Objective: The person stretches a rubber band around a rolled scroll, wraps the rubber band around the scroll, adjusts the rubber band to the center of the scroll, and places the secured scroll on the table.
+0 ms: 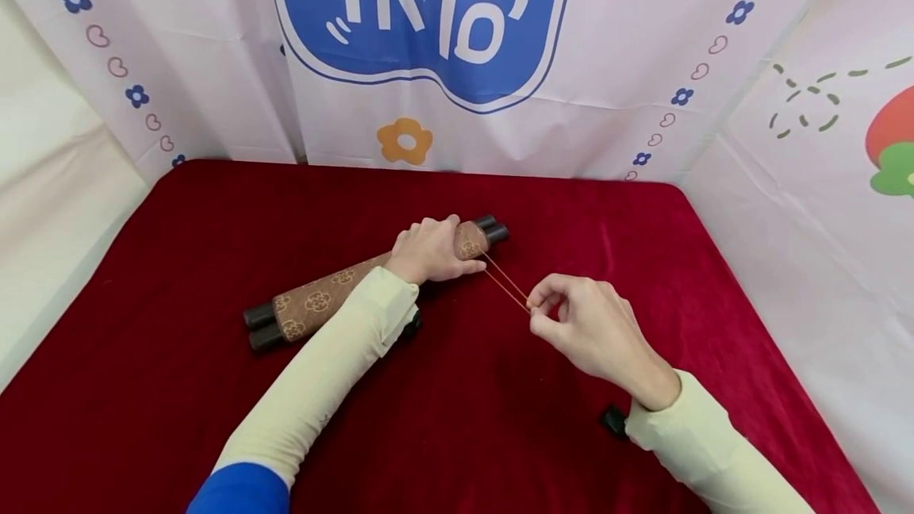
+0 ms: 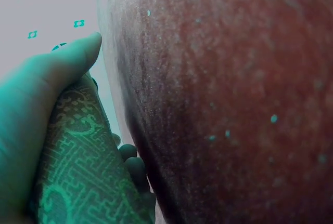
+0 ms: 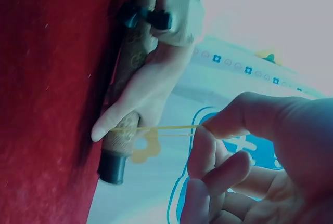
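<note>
A rolled scroll point(image 1: 317, 301) in brown cloth with a pale flower pattern lies slanted on the table, two dark rod ends point(image 1: 263, 327) showing at each end. My left hand point(image 1: 434, 250) grips it near its far right end, its thumb along one side; the patterned scroll point(image 2: 88, 156) fills that palm in the left wrist view. From this end a thin yellow-orange rubber band point(image 3: 174, 128) stretches out as a loop. Between thumb and forefinger my right hand point(image 1: 589, 324) pinches the other end of the band, apart from the scroll.
A dark red velvet cloth point(image 1: 457, 419) covers the table. Behind it hangs a white printed curtain point(image 1: 607, 62) with a blue emblem, and another printed sheet point(image 1: 800, 220) borders the right side. Dark wrist devices point(image 1: 614, 422) sit at both cuffs.
</note>
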`<state>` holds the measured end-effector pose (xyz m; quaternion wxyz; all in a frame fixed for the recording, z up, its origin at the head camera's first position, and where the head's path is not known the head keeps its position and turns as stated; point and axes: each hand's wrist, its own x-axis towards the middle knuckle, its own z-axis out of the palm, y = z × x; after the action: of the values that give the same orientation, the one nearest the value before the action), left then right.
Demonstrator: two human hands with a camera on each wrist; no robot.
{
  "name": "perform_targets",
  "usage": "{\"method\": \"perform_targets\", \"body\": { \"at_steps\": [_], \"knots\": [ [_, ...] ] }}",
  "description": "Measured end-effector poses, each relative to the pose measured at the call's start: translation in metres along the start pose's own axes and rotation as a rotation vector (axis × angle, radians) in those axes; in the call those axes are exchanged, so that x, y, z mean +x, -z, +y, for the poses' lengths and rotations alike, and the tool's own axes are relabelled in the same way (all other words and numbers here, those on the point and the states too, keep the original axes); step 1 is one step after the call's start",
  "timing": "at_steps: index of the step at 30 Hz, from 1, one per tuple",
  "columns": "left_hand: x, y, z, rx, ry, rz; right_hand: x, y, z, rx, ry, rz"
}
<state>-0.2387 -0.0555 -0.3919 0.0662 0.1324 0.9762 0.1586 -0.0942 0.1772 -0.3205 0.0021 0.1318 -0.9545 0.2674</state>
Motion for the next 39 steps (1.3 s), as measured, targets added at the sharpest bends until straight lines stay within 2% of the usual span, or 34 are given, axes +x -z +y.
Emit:
{"method": "perform_targets", "body": {
  "at_steps": [4, 7, 11, 16, 17, 19, 21, 22, 24, 26, 28, 30, 33, 36, 39],
  "knots": [
    [-0.001, 0.001, 0.0, 0.0, -0.01, 0.0, 0.005, -0.001, 0.007, -0.009, -0.03, 0.005],
    [-0.001, 0.0, 0.001, 0.006, -0.004, -0.013, 0.01, -0.005, 0.013, 0.01, -0.005, 0.003],
    [0.0, -0.001, 0.002, 0.011, 0.003, -0.032, 0.017, -0.017, 0.013, -0.043, 0.14, 0.013],
    [-0.001, -0.002, 0.002, 0.008, 0.005, -0.031, 0.025, -0.033, 0.006, -0.233, 0.359, 0.028],
    [-0.001, -0.002, 0.002, 0.006, 0.006, -0.029, 0.027, -0.035, 0.005, -0.243, 0.383, 0.017],
    [-0.001, -0.002, 0.002, 0.006, 0.005, -0.028, 0.032, -0.039, 0.003, -0.185, 0.386, -0.035],
    [-0.001, -0.001, 0.002, 0.006, 0.001, -0.03, 0.037, -0.043, 0.002, 0.008, 0.32, -0.14],
    [0.0, -0.001, 0.002, 0.005, -0.001, -0.03, 0.039, -0.045, 0.001, 0.138, 0.253, -0.196],
    [0.0, 0.0, 0.002, 0.005, -0.003, -0.027, 0.044, -0.047, 0.001, 0.428, 0.067, -0.291],
    [0.001, 0.001, 0.002, 0.005, -0.004, -0.021, 0.048, -0.05, 0.001, 0.672, -0.133, -0.326],
    [0.002, 0.001, 0.002, 0.005, -0.001, -0.012, 0.051, -0.053, 0.002, 0.821, -0.304, -0.32],
    [0.002, 0.002, 0.002, 0.002, 0.001, -0.008, 0.055, -0.056, 0.005, 0.903, -0.421, -0.316],
    [0.002, 0.003, 0.003, -0.006, -0.002, -0.01, 0.058, -0.062, 0.01, 0.945, -0.517, -0.324],
    [0.0, 0.003, 0.003, -0.012, -0.011, -0.012, 0.061, -0.067, 0.013, 0.96, -0.544, -0.331],
    [-0.002, 0.004, 0.004, -0.007, -0.024, -0.017, 0.062, -0.071, 0.016, 0.954, -0.545, -0.295]
  ]
}}
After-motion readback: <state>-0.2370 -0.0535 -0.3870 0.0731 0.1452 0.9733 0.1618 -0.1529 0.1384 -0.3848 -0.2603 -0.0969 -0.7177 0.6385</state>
